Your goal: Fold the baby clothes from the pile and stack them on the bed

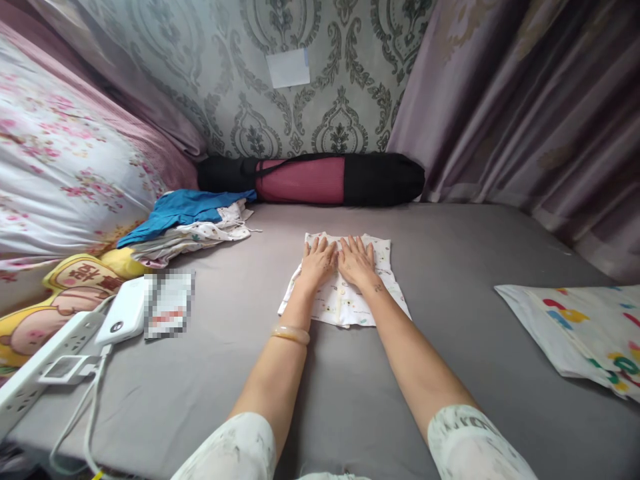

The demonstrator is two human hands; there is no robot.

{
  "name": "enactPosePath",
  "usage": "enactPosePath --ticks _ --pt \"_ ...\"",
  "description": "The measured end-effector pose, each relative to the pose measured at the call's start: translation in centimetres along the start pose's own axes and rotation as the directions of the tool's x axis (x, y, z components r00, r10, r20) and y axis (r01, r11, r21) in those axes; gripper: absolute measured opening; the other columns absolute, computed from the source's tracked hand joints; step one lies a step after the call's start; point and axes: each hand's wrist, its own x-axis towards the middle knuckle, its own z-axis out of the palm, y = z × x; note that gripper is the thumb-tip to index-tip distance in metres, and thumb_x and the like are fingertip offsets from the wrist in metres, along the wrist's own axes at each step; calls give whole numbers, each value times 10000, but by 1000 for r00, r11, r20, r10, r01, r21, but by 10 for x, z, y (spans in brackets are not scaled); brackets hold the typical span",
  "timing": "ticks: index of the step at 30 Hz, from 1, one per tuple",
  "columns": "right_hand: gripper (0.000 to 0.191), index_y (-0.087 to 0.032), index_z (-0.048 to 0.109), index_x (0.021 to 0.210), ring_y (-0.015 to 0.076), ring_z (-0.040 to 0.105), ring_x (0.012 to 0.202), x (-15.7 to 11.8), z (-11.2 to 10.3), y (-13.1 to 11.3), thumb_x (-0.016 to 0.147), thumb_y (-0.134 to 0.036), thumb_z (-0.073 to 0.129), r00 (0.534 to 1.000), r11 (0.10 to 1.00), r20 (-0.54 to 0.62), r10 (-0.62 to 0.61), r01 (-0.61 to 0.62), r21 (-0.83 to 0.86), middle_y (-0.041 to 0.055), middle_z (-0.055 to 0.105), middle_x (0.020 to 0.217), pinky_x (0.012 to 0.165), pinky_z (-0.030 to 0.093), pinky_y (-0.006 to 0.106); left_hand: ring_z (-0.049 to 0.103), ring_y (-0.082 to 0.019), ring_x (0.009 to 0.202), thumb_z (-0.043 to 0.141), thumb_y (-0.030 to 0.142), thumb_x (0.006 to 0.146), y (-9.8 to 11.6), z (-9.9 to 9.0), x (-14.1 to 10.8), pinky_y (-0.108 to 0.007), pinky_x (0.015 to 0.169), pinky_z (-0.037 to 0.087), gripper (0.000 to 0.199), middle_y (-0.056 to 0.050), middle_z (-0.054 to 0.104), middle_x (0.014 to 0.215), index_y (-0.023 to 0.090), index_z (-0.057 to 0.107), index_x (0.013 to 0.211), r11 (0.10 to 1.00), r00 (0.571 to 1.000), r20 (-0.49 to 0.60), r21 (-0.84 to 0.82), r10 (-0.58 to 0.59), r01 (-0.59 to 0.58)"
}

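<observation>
A small white printed baby shirt lies spread flat on the grey bed surface, with buttons down its middle. My left hand rests palm down on the upper left of the shirt, fingers stretched out. Beside it, my right hand presses flat on the upper right part, its fingers apart. Both hands are open and hold nothing. The cloth under my palms is hidden.
Folded clothes are piled at the back left. A black and pink roll bag lies along the wall. At left are a power strip, a white power bank and cables. A colourful printed cloth lies at right.
</observation>
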Motion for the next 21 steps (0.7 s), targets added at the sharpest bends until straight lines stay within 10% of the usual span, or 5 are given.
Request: enactPosePath --ticks 21 --pt "582 -137 318 1525 303 161 1474 2 5 14 1008 -383 212 980 980 7 198 -198 6 133 215 1610 1160 58 586 247 -303 1466 277 383 999 -4 -6 -4 -570 1170 166 479 -167 356 1546 181 453 1396 987 990 11 82 -139 137"
